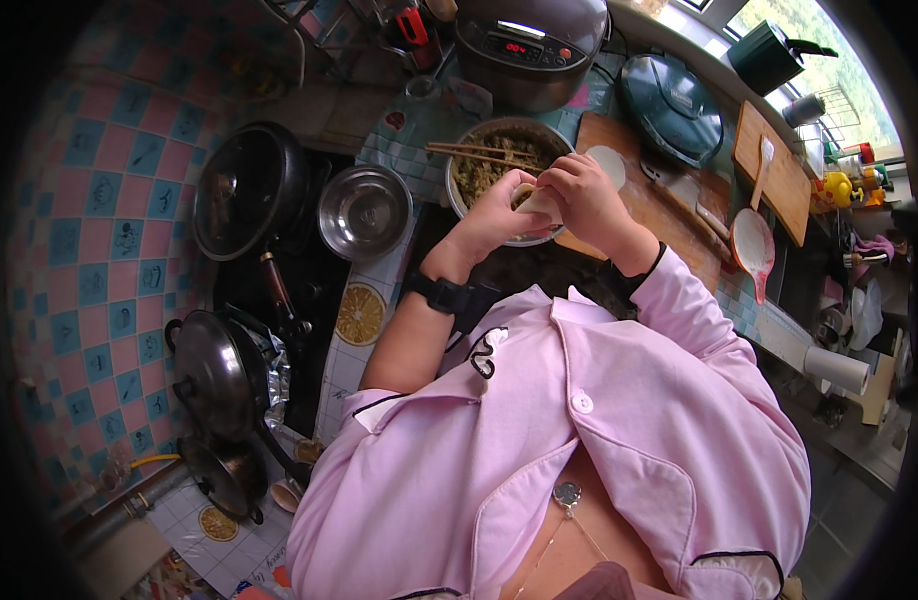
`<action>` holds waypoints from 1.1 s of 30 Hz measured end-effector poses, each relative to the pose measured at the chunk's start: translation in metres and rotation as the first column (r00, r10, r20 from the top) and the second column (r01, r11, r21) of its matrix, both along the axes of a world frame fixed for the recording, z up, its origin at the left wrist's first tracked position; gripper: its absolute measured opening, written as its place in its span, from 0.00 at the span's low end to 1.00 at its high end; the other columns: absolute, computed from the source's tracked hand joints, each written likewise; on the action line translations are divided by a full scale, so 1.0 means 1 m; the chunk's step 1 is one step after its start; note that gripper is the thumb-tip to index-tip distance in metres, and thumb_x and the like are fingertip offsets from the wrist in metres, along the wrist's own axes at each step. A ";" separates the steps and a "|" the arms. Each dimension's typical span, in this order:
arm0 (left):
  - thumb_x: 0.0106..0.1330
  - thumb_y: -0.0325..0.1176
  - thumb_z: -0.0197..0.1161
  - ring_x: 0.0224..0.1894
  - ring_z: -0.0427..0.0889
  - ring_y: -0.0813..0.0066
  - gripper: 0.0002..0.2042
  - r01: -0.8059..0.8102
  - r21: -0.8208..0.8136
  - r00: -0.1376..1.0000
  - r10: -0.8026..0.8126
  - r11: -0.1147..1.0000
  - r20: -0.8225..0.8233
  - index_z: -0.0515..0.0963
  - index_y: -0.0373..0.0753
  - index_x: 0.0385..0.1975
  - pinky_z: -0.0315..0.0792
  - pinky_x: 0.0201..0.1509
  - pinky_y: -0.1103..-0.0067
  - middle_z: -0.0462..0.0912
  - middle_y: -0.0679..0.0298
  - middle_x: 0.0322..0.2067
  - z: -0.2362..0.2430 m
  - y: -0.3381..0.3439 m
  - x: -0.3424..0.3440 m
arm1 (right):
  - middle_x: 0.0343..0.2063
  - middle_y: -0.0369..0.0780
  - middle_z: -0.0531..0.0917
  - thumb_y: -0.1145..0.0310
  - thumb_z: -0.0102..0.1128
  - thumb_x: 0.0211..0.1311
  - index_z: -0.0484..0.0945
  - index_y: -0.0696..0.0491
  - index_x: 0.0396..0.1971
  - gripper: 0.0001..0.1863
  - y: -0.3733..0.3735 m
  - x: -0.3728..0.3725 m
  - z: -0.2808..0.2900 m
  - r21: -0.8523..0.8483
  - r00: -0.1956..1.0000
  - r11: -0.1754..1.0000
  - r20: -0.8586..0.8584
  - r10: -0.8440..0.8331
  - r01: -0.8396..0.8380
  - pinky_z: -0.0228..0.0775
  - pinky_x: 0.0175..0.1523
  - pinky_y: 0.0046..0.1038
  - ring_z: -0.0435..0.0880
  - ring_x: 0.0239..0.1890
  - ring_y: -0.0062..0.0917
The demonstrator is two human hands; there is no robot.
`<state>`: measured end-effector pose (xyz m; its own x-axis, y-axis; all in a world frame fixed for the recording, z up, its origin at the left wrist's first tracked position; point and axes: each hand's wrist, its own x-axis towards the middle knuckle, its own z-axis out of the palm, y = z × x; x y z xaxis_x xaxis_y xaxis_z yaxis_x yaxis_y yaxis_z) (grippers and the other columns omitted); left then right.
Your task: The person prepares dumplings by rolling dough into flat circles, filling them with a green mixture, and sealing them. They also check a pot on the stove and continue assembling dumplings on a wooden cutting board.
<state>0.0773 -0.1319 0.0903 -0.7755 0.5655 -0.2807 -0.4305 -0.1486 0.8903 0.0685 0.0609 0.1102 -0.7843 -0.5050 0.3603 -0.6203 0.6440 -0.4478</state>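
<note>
My left hand (497, 212) and my right hand (589, 200) meet over a metal bowl (450, 186) of chopped greenish-brown filling (476, 180). Between them they hold a dumpling wrapper (542, 204), partly folded, with a bit of filling showing inside. Fingers of both hands pinch its edges; some fingertips are hidden. Wooden chopsticks (469, 150) lie across the bowl, their ends near my left hand. Just beyond my right hand, a round flat wrapper (608, 166) lies on a wooden board (669, 222).
A rolling pin (687, 212) lies on the board. Right of it is a spoon-shaped scoop (752, 240) with white powder. A rice cooker (529, 50) stands behind the bowl, a dark green lidded pan (671, 108) beside it. Left are an empty steel bowl (365, 212) and a lidded pan (247, 190).
</note>
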 end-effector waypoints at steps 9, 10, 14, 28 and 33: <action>0.63 0.18 0.65 0.54 0.78 0.70 0.22 -0.316 0.230 0.931 0.347 0.920 -0.109 0.67 0.38 0.54 0.79 0.55 0.75 0.74 0.60 0.54 0.005 -0.002 -0.003 | 0.32 0.40 0.84 0.72 0.65 0.59 0.78 0.52 0.48 0.16 0.001 0.009 0.017 -0.353 0.938 0.874 0.217 -0.271 0.334 0.75 0.44 0.31 0.83 0.37 0.32; 0.63 0.18 0.64 0.54 0.78 0.70 0.21 -0.342 0.301 0.926 0.375 0.890 -0.055 0.66 0.39 0.54 0.79 0.56 0.75 0.74 0.60 0.55 0.006 -0.002 -0.004 | 0.31 0.40 0.84 0.73 0.65 0.61 0.77 0.53 0.50 0.17 0.001 0.009 0.014 -0.376 0.902 0.842 0.348 -0.257 0.385 0.76 0.42 0.30 0.84 0.35 0.30; 0.65 0.16 0.61 0.59 0.76 0.67 0.21 -0.313 0.401 0.929 0.365 0.861 -0.058 0.66 0.38 0.56 0.76 0.63 0.70 0.73 0.58 0.56 0.007 0.000 -0.006 | 0.33 0.39 0.85 0.77 0.69 0.58 0.77 0.56 0.45 0.16 -0.003 0.007 -0.007 -0.607 0.915 0.744 0.402 -0.014 0.278 0.77 0.42 0.23 0.85 0.34 0.21; 0.64 0.17 0.63 0.57 0.77 0.68 0.22 -0.132 0.219 0.976 0.166 0.967 -0.144 0.65 0.38 0.56 0.77 0.62 0.70 0.74 0.58 0.54 0.009 0.037 -0.015 | 0.27 0.39 0.83 0.81 0.67 0.57 0.78 0.57 0.36 0.09 0.030 0.013 0.008 -0.574 0.922 0.726 0.301 -0.244 0.379 0.76 0.38 0.23 0.84 0.31 0.21; 0.64 0.17 0.63 0.58 0.77 0.67 0.22 -0.068 0.276 0.985 0.108 0.959 -0.134 0.65 0.37 0.56 0.76 0.62 0.70 0.75 0.58 0.54 0.021 0.064 -0.021 | 0.29 0.39 0.82 0.79 0.67 0.56 0.78 0.57 0.37 0.10 0.064 0.015 0.023 -0.506 0.922 0.776 0.288 -0.260 0.377 0.75 0.38 0.23 0.83 0.31 0.24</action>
<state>0.0564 -0.0681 0.1112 -0.8468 0.5319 -0.0072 -0.2731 -0.4231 0.8639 0.0838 0.1244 0.1329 -0.9465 0.0191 0.3222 -0.2876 0.4032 -0.8688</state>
